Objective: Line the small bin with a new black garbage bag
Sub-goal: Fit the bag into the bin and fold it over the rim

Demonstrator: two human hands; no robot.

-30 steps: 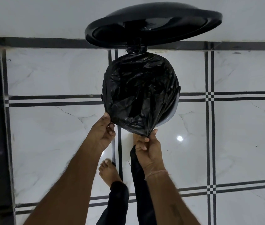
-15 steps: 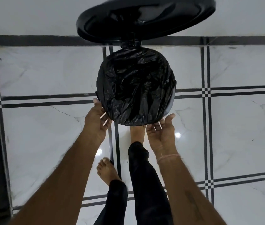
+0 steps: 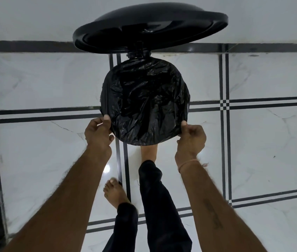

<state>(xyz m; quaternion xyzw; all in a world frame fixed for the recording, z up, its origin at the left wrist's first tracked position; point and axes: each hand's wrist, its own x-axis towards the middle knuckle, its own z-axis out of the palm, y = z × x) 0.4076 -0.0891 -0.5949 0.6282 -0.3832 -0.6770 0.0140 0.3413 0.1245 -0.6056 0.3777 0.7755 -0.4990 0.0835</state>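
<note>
A crinkled black garbage bag (image 3: pixel 145 100) covers the round mouth of the small bin, seen from straight above; the bin's body is hidden under it. The bin's black lid (image 3: pixel 149 27) stands raised behind it on its hinge. My left hand (image 3: pixel 97 132) pinches the bag's edge at the near left of the rim. At the near right of the rim my right hand (image 3: pixel 191 138) pinches the bag's edge too.
White marble floor tiles with black double lines (image 3: pixel 225 106) spread all around. A white wall (image 3: pixel 35 17) with a dark skirting strip runs behind the bin. My bare left foot (image 3: pixel 115 193) stands on the floor; my right foot (image 3: pixel 148 151) reaches under the bin's front.
Both hands went from open beside the bin to pinching the bag's edge at the rim's sides. A second ago the right hand held a bunched point of the bag at the front.
</note>
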